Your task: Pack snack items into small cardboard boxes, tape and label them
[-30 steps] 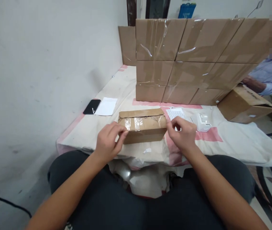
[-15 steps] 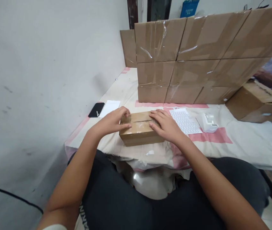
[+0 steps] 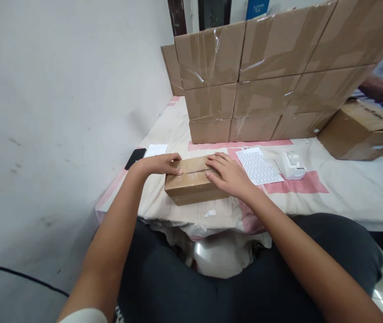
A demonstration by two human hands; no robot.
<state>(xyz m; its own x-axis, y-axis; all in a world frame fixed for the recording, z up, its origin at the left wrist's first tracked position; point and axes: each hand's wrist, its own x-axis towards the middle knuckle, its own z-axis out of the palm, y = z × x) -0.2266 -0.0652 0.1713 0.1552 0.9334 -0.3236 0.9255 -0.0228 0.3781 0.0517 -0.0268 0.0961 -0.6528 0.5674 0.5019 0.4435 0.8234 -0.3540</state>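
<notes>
A small taped cardboard box sits near the front edge of the cloth-covered table, its top seam facing up. My left hand is curled over the box's left end, thumb on the top and fingers bent at the far side. On the right part of the top lies my right hand, fingers stretched out and slightly apart, pressing near the seam. Clear tape shines on the box top. To the right of my right hand is a white sheet of printed labels.
A tall stack of taped cardboard boxes stands behind. A white tape dispenser and an opened carton are on the right, with another person's hand above. A black phone and white paper lie left, near the wall.
My left hand has shifted slightly on the box's left end, its thumb and fingers closer together. My right hand stays flat on top. The view has tilted a little.
</notes>
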